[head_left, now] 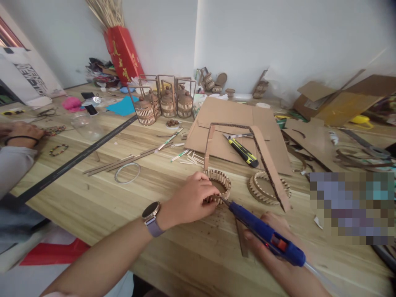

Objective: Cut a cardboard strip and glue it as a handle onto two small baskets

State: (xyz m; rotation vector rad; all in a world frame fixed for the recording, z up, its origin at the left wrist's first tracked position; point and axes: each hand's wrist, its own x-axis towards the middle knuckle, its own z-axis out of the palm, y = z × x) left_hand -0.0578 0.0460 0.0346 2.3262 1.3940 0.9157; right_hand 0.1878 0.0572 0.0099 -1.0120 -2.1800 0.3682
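Note:
My left hand (pixel 198 199), with a watch on its wrist, grips the near left side of a small round ring of wooden slats (pixel 227 185). My right hand (pixel 267 259) is wrapped round a blue hot glue gun (pixel 260 227). The gun's nozzle points at the ring's near edge, close to my left fingertips. A bent cardboard strip (pixel 266 150) stands like an angular arch, its left leg meeting the far side of this ring. Its right leg comes down across a second slatted ring (pixel 252 190). What my left fingertips pinch is too small to tell.
Behind lie a cardboard sheet (pixel 204 142) and a yellow-black utility knife (pixel 243 152). Several small lidded baskets (pixel 168 105) with tall handles stand farther back. A metal hoop (pixel 116 175) and a long dark bar (pixel 77 152) lie left, near another person's hand (pixel 26 131).

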